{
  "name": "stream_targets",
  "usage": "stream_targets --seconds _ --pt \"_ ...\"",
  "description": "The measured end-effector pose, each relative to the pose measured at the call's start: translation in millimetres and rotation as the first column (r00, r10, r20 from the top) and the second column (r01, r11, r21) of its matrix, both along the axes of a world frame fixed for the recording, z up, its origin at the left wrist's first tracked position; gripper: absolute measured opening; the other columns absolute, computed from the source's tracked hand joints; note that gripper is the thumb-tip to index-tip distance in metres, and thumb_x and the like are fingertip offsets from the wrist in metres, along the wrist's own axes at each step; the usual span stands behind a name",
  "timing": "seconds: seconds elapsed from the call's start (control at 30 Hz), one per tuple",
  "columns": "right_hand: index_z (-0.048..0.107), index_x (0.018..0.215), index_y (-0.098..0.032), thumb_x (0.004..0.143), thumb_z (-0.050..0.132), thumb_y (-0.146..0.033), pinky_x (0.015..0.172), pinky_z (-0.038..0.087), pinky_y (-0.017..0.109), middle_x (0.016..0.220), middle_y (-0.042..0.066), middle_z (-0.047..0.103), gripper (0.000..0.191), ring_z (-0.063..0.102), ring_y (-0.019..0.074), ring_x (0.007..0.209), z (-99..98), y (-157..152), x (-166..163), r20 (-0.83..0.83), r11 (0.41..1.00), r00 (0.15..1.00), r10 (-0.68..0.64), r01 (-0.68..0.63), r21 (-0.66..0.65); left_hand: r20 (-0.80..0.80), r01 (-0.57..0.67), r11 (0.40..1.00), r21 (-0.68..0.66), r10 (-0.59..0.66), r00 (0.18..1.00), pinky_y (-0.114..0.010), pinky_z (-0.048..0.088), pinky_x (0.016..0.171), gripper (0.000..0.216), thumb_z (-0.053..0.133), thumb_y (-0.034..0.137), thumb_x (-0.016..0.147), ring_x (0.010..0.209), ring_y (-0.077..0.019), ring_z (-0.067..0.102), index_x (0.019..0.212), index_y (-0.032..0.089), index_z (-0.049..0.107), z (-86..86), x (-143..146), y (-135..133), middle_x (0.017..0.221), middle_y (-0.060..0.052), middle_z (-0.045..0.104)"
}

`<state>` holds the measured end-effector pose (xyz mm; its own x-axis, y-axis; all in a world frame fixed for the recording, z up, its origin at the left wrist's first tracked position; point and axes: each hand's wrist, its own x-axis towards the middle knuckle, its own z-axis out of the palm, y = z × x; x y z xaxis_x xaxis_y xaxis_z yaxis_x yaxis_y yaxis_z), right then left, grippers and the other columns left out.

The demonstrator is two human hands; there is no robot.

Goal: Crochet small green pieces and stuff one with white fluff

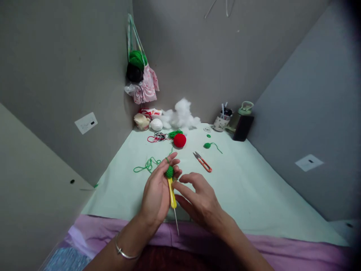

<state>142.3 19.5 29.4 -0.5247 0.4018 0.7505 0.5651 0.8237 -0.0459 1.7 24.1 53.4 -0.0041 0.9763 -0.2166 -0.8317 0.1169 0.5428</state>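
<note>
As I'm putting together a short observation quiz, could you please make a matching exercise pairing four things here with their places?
Things:
1. Yellow-handled tool
2. Orange-handled snips
3. Pink bag
4. White stuffing

Places:
A. Heaped by the back wall
B. Along the palm of the left hand
C. Hanging in the corner
D. Lying on the table, beyond the right hand

Pairs: 1-B, 2-D, 3-C, 4-A

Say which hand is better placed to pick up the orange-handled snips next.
Right, probably. The right hand appears nearer the orange-handled snips, which lie just beyond it; whether it grips anything is unclear. The left hand looks busier, holding the green crocheted piece with green yarn around one finger.
</note>
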Motion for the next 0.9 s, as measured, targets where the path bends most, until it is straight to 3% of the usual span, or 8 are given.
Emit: stream_targets --seconds 0.13,0.27,0.43,0.57,0.63,0.77,0.9 --pt "0.063 0.134 -0.016 0.093 0.061 -0.004 0.083 0.062 0.036 0.111 0.014 0.07 0.043 0.067 0.0224 0.098 -8.3 -1.4 8.7 0.012 0.999 1.0 0.023 -0.023 0.026 -0.079 0.072 0.997 0.007 -0.071 0.994 -0.019 0.055 0.086 0.035 0.068 0.018 0.091 0.092 -0.0107 0.067 0.126 0.018 0.072 -5.2 5.5 -4.7 0.11 -0.005 0.07" --pt "0.066 0.124 -0.012 0.093 0.061 -0.002 0.082 0.062 0.036 0.109 0.015 0.071 0.034 0.068 0.0223 0.094 -17.4 -5.6 12.0 0.02 0.999 0.999 0.048 -0.048 0.023 -0.151 0.145 0.989 0.024 -0.14 0.978 -0.026 0.051 0.1 0.05 0.073 0.022 0.091 0.106 -0.0142 0.069 0.14 0.027 0.063 -12.1 8.4 -6.4 0.121 -0.004 0.07" --pt "0.066 0.13 -0.015 0.103 0.056 -0.02 0.085 0.062 0.033 0.115 0.016 0.068 0.029 0.07 0.0214 0.102 -21.5 -12.9 25.5 -0.177 0.99 0.984 -0.004 -0.021 -0.141 -0.346 0.293 0.95 0.11 -0.24 0.907 -0.039 0.042 0.114 0.046 0.064 0.035 0.097 0.125 -0.0231 0.062 0.143 0.03 0.062 -21.9 1.9 -7.0 0.121 -0.006 0.074" --pt "0.062 0.138 -0.021 0.108 0.046 -0.033 0.083 0.062 0.031 0.111 0.012 0.071 0.036 0.072 0.0187 0.097 -18.3 -17.4 33.7 -0.308 0.936 0.951 -0.003 -0.106 -0.337 -0.555 0.291 0.937 0.192 -0.141 0.82 -0.039 0.03 0.12 0.031 0.063 0.038 0.097 0.135 -0.0255 0.053 0.124 0.028 0.076 -28.7 -6.5 -4.4 0.135 -0.005 0.07" --pt "0.061 0.14 -0.022 0.108 0.047 -0.033 0.083 0.061 0.029 0.112 0.011 0.073 0.037 0.072 0.017 0.094 -16.7 -19.5 34.0 -0.366 0.908 0.931 0.018 -0.168 -0.383 -0.586 0.266 0.943 0.198 -0.104 0.804 -0.039 0.03 0.118 0.028 0.066 0.039 0.095 0.131 -0.0257 0.054 0.116 0.027 0.079 -30.0 -9.1 -2.7 0.134 -0.004 0.07" --pt "0.06 0.142 -0.024 0.104 0.058 -0.026 0.083 0.06 0.028 0.113 0.009 0.075 0.038 0.073 0.0162 0.094 -11.7 -24.9 30.9 -0.405 0.895 0.914 0.038 -0.211 -0.393 -0.536 0.212 0.967 0.145 -0.103 0.838 -0.035 0.04 0.104 0.025 0.078 0.039 0.086 0.107 -0.0213 0.059 0.106 0.024 0.081 -29.6 -11.0 -1.0 0.113 -0.004 0.073" --pt "0.071 0.121 -0.026 0.097 0.066 -0.012 0.079 0.058 0.025 0.099 0.003 0.077 0.029 0.072 0.0138 0.086 -7.1 -28.6 27.3 -0.492 0.88 0.868 -0.07 -0.179 -0.44 -0.477 0.24 0.961 0.139 -0.148 0.866 -0.03 0.045 0.096 0.043 0.087 0.032 0.078 0.099 -0.0168 0.061 0.12 0.027 0.076 -29.1 -10.9 -2.7 0.1 -0.002 0.07"
